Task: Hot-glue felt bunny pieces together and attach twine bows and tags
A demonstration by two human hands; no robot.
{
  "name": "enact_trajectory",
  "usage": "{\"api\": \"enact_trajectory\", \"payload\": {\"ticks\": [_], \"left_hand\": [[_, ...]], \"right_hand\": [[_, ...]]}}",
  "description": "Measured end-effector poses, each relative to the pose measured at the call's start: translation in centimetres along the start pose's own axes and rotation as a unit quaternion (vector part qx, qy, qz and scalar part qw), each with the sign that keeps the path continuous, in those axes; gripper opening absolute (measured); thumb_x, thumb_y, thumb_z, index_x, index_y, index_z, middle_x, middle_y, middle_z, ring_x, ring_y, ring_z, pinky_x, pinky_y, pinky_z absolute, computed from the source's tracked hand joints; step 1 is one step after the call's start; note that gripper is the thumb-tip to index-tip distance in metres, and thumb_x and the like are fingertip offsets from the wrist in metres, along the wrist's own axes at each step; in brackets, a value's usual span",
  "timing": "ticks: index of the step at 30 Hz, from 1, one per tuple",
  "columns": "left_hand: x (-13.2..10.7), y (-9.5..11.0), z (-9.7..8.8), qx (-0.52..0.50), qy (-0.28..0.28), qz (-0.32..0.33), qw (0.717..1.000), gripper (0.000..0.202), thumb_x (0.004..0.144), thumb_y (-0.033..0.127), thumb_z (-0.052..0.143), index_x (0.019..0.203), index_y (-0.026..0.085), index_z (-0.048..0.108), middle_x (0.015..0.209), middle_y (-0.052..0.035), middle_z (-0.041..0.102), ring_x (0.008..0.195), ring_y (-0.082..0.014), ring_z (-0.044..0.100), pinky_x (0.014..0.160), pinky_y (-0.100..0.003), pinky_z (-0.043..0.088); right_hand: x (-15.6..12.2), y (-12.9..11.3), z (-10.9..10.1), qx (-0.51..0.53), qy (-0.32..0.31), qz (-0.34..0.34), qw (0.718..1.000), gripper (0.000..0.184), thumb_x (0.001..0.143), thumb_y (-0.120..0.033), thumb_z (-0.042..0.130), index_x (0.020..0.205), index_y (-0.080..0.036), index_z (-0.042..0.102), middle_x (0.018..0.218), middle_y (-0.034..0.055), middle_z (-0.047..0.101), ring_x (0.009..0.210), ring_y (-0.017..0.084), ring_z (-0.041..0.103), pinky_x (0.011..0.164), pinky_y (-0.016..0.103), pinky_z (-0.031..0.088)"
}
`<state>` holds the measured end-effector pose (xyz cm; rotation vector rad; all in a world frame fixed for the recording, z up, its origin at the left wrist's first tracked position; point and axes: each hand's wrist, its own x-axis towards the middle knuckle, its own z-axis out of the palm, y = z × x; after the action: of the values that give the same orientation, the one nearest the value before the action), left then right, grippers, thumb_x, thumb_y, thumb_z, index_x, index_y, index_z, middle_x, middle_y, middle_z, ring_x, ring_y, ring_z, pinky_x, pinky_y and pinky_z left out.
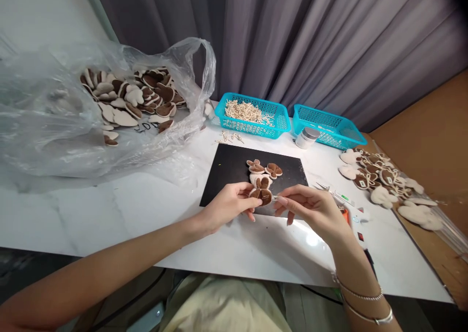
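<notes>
Between the thumb and fingers of my left hand (237,199) is a brown, rabbit-shaped plush piece (262,193) with a pale edge and two long ears. My right hand (303,203) pinches a small pale tag-like bit (275,199) at the right side of that piece; its exact kind is too small to tell. Just beyond, more brown and cream plush pieces (273,170) lie on a black mat (226,168). Both hands are over the near edge of the mat.
A clear plastic bag (44,127) at the left holds many plush pieces. Behind the mat stand a blue basket (252,131) of pale cord loops, a second blue basket (351,138) and a white jar (306,139). Tweezers (334,194) and finished-looking plush pieces (382,176) lie right.
</notes>
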<state>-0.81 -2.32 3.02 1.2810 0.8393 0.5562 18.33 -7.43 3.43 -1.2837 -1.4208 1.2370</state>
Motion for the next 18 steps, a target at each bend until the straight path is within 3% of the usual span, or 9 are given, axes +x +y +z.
{"api": "enact_trajectory", "payload": {"ticks": [5, 18], "left_hand": [[0.1, -0.1, 0.1, 0.008, -0.002, 0.005, 1.0, 0.02, 0.076, 0.021, 0.059, 0.092, 0.013, 0.064, 0.087, -0.0032, 0.06, 0.059, -0.0075, 0.052, 0.057, -0.021, 0.049], [0.1, -0.7, 0.1, 0.049, -0.017, 0.028, 0.998, 0.019, 0.076, 0.02, 0.058, 0.094, 0.014, 0.061, 0.087, -0.0015, 0.06, 0.064, -0.0095, 0.057, 0.058, -0.021, 0.048]], "right_hand": [[-0.1, 0.5, 0.7, 0.01, -0.015, -0.002, 1.0, 0.017, 0.082, -0.033, 0.062, 0.082, -0.018, 0.054, 0.067, 0.0035, 0.068, 0.058, 0.015, 0.066, 0.045, 0.023, 0.05], [-0.1, 0.7, 1.4, -0.047, -0.001, -0.035, 0.998, 0.015, 0.083, -0.029, 0.059, 0.08, -0.018, 0.05, 0.063, 0.0007, 0.063, 0.052, 0.013, 0.063, 0.05, 0.025, 0.053]]}}
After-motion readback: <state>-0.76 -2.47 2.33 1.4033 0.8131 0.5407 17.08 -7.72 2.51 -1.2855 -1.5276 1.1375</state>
